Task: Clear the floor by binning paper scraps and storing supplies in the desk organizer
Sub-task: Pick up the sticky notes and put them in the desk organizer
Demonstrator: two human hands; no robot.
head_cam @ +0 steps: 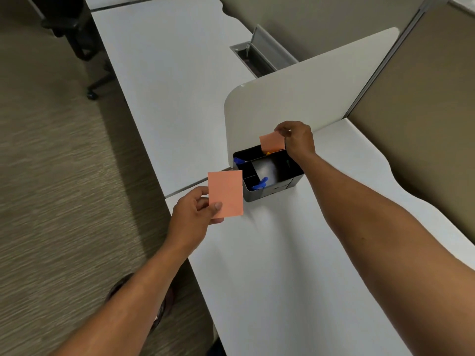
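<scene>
While both arms reach over a white desk (295, 253), the right hand (298, 140) pinches an orange note (272, 142) above the back compartment of a black desk organizer (267, 176), at one o'clock from centre. At nine o'clock of the organizer, the left hand (192, 214) grips a second orange note (225, 193) upright. Blue items (260, 183) lie inside the organizer's front compartments.
</scene>
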